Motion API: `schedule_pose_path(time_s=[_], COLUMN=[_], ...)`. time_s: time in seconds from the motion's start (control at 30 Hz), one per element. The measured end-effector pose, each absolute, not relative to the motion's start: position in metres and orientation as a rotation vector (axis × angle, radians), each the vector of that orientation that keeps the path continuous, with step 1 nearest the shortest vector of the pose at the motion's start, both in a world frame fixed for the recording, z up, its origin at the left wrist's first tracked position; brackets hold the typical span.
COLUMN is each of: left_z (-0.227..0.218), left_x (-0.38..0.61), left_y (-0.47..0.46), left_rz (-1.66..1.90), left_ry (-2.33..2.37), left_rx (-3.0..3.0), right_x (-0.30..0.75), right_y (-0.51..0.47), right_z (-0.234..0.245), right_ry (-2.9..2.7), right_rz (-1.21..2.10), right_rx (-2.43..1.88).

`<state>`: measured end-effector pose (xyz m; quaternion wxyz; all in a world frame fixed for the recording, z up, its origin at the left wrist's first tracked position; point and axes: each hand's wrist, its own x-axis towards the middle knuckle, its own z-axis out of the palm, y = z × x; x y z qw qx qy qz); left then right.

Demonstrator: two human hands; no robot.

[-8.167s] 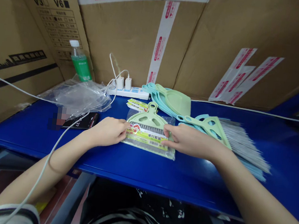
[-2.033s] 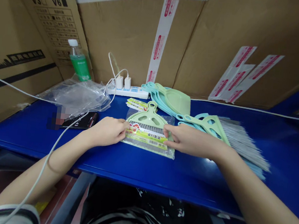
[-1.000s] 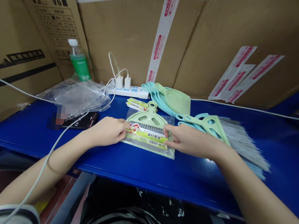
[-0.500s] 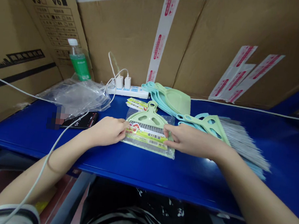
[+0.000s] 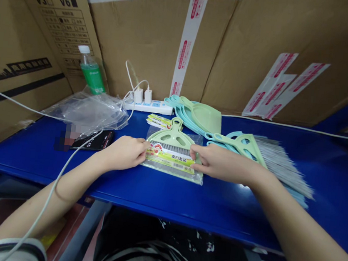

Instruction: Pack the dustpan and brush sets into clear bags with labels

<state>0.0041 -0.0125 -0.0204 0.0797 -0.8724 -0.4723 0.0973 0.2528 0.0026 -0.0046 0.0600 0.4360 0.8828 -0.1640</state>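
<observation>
A light green dustpan and brush set [image 5: 174,140] lies in a clear plastic bag [image 5: 169,172] on the blue table [image 5: 117,187], its handles pointing away from me. Across the brush bristles sits a printed card [image 5: 172,159] with red and yellow-green artwork. My left hand [image 5: 129,152] is closed on the bag's left edge, thumb and fingers pinched together. On the opposite side my right hand [image 5: 216,162] pinches the right edge near the card. Both sets of fingertips are partly hidden.
Behind the set are more printed cards [image 5: 159,121], stacked dustpans [image 5: 205,116] and a power strip [image 5: 151,106]. Brushes [image 5: 279,161] lie to the right. Clear bags [image 5: 91,110], a phone [image 5: 97,139] and a green bottle [image 5: 92,75] stand left. A white cable crosses my left forearm.
</observation>
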Motion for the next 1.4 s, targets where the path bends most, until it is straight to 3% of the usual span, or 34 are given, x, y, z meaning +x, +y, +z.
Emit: schedule_pose_path(time_s=[0.3,1.4], left_z=[-0.0207,-0.0209], left_x=[0.0030,0.0033], left_y=[-0.0118,-0.0126], left_rz=[0.297,0.316], left_ry=[-1.412,-1.418], left_rx=[-2.619,-2.596], right_x=[0.2548,0.2484], right_y=[0.0054,0.0012], right_z=[-0.0050,-0.0011], right_ry=[2.742,2.668], right_rz=[-0.370,-0.469], right_rx=[1.223,1.285])
